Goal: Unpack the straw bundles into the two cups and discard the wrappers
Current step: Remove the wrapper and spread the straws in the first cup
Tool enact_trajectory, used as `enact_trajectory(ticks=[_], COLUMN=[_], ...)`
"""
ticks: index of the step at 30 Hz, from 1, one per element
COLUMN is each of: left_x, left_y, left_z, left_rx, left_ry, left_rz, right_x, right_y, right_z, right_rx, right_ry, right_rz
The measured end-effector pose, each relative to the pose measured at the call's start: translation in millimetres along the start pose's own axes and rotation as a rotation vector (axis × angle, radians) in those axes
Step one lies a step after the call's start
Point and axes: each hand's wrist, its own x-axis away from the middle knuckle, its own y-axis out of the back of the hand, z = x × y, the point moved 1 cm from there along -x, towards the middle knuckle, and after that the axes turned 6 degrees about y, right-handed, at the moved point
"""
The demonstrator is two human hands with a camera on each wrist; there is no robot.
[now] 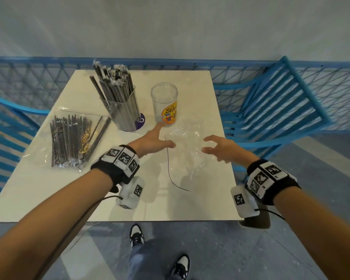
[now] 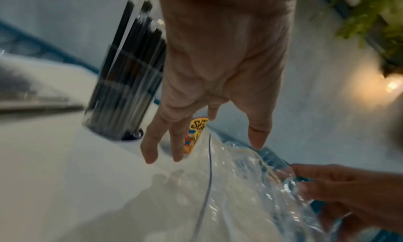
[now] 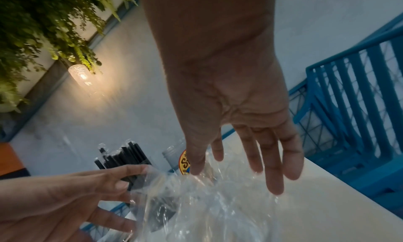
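A crumpled, empty clear wrapper lies on the white table between my hands. My left hand hovers at the wrapper's left edge with straight, spread fingers and its thumb against the plastic. On the other side my right hand has loosely bent fingers touching the film, and they look straight in the right wrist view. Neither hand grips it. Behind stand a clear cup full of black straws and an empty clear cup with an orange label. A wrapped straw bundle lies at the left.
Blue slatted chairs stand at the table's right and left sides. A blue lattice fence runs behind the table. The wrapper lies near the table's right edge. My shoes are on the grey floor below the front edge.
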Motion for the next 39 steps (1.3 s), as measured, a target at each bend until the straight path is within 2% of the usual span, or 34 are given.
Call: enact_trajectory(ticks=[2,4,11,15,17,21,25,28,29,31,34,36,39], left_x=[-0.1,1.9,21.4,48.3,61.5,65.0,27.3,-9.8,-20.7,-37.2,-47.0,-51.0,-54.6], left_y=[9.9,18.7,58.6,103.0,131.6,196.8,255.8,282.1,287.4,291.1,281.5,275.8,277.1], left_z=[1.8,2.7,-10.6,-28.6,-38.1,-42.5,-23.7,4.0,14.2,31.5,36.1,30.6,23.9], left_rx=[-0.046,-0.073,-0.149,-0.194,-0.170,-0.007,0.101,-0.001,-0.013,0.018,0.001,-0.121,-0.173], left_ry=[-0.050,-0.067,-0.132,-0.251,-0.319,-0.451,-0.562,-0.472,-0.418,-0.337,-0.418,-0.545,-0.634], left_rz=[-0.061,-0.085,-0.077,0.023,-0.006,-0.189,-0.498,-0.654,-0.644,-0.510,-0.271,-0.291,-0.458], right_x=[1.2,1.3,9.0,11.5,8.8,-7.0,-45.3,-79.6,-90.5,-110.4,-135.3,-146.9,-155.2], right_y=[6.1,12.5,41.6,76.3,93.6,108.4,89.8,61.7,51.3,29.2,-2.5,-16.1,-16.7], right_z=[5.7,12.4,47.9,101.7,138.0,210.8,263.6,282.5,285.4,288.1,285.9,285.9,294.0], right_rx=[0.046,0.091,0.246,0.309,0.272,0.159,0.177,0.204,0.200,0.165,0.041,-0.042,-0.019], right_ry=[0.015,0.041,0.091,0.217,0.295,0.423,0.491,0.456,0.423,0.344,0.290,0.288,0.308], right_rz=[0.054,0.048,0.081,0.069,0.015,-0.073,-0.120,-0.091,-0.076,-0.046,-0.043,-0.092,-0.236])
